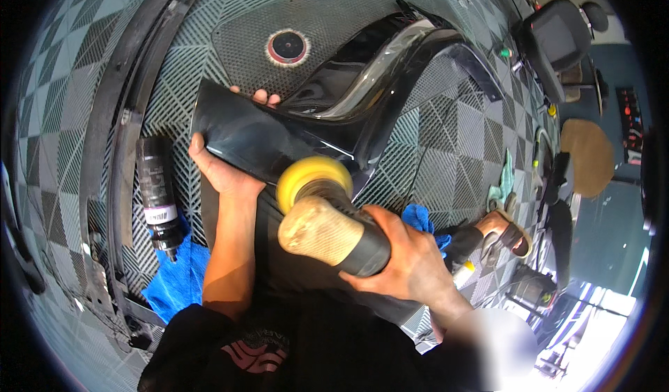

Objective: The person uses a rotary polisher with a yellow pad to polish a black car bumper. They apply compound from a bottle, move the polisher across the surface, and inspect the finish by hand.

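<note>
A glossy black car fender (240,124) stretches from my left hand up toward the far right, its wheel arch curving down at that end. My left hand (233,172) grips its narrow near-left end, thumb on the close edge and fingertips showing past the far edge. In my right hand (408,256) is a polishing machine (327,235) with a worn tan cover and dark body, fingers wrapped round it. Its yellow foam pad (313,176) meets the lower edge of the fender's dark panel; whether it spins I cannot tell.
Left of me lie a black bottle (157,190) and a blue cloth (181,273). Beyond the fender, a round brush pad (288,48) rests on a dark mat (240,36). Another blue cloth (418,218) sits at right, near a sandalled foot (505,232). A black chair (557,36) stands far right.
</note>
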Demonstrator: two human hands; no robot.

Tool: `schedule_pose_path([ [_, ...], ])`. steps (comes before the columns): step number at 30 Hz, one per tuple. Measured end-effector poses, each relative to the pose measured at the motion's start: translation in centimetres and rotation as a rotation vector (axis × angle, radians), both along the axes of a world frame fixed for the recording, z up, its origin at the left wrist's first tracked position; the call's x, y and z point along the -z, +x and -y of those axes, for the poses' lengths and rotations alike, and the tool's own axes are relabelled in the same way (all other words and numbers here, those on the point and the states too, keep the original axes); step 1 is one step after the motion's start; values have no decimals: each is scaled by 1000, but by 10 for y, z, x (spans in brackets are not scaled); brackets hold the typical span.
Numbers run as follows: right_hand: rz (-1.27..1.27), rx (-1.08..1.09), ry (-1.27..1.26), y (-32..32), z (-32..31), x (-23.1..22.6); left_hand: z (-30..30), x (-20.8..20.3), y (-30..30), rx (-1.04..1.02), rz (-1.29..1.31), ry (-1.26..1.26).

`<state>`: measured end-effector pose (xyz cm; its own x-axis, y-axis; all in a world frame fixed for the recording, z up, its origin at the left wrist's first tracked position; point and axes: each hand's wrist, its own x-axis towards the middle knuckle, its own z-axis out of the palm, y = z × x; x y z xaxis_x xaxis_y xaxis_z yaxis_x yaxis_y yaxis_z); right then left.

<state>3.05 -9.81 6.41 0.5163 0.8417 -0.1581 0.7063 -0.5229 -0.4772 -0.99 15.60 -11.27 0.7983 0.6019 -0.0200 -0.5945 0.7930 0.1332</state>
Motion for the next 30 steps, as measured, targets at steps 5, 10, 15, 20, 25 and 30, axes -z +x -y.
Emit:
schedule_pose_path([
  [5,-137,102,11,-16,-11,6,0,0,2,-1,15,67],
  [10,-128,198,76,-19,-19,7,8,-6,6,-11,-11,18],
  [15,-164,210,102,-20,-24,8,11,-12,7,-15,-40,-12],
  [20,-188,200,108,-25,-24,12,8,-5,3,-57,-152,57],
  [25,-118,227,146,-21,-25,11,7,-4,6,-12,-27,38],
  [30,-171,271,135,-18,-25,7,9,-5,6,1,22,13],
])
